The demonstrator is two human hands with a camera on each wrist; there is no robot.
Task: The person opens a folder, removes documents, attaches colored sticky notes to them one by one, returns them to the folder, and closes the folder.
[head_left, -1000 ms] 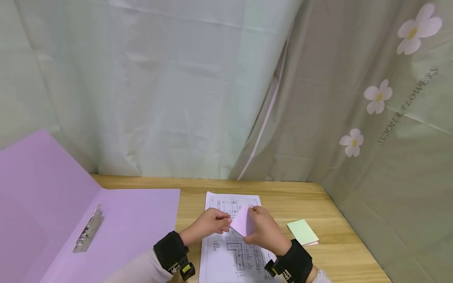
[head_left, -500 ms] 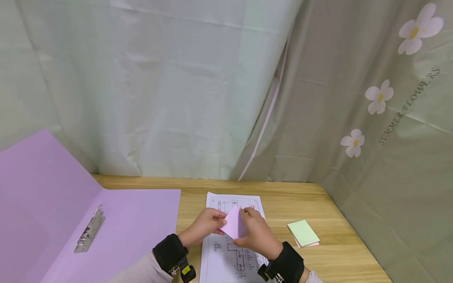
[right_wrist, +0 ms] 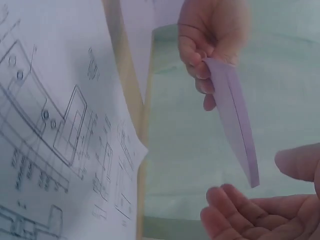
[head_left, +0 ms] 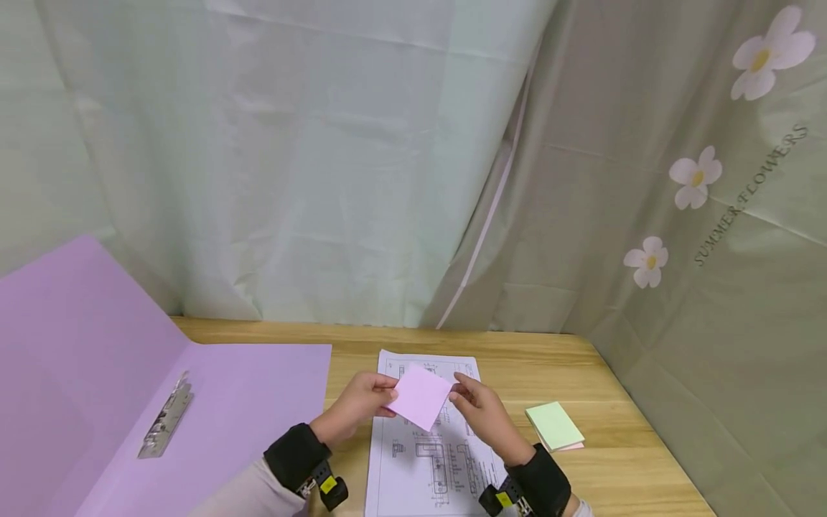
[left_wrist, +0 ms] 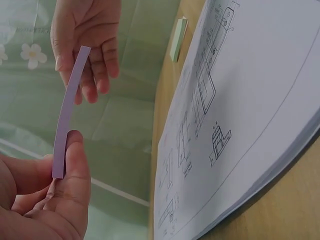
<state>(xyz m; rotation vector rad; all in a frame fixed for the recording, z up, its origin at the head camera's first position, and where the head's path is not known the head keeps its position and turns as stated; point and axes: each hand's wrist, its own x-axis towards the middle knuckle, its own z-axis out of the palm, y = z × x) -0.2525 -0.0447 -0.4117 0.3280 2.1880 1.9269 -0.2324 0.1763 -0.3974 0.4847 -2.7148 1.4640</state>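
A pink-purple sticky note pad (head_left: 421, 397) is held above the printed drawings (head_left: 413, 474), its broad face showing in the head view. My left hand (head_left: 362, 403) pinches its left corner between thumb and fingers. In the left wrist view the pad (left_wrist: 68, 115) appears edge-on and slightly bowed. My right hand (head_left: 484, 413) is just off the pad's right corner. In the right wrist view the thumb and fingers of that right hand (right_wrist: 270, 205) are spread apart, with a gap to the pad (right_wrist: 235, 120).
On the left lies an open purple folder (head_left: 271, 402) with a metal clip (head_left: 166, 420); its cover stands raised. A green sticky note pad (head_left: 554, 425) rests on a pink one (head_left: 571, 447) at the right of the wooden table (head_left: 627, 459). A curtain (head_left: 323, 179) hangs behind.
The right hand has let go of the pad and moved right. The pad, bent between both hands before, is now flatter and held by the left hand alone.
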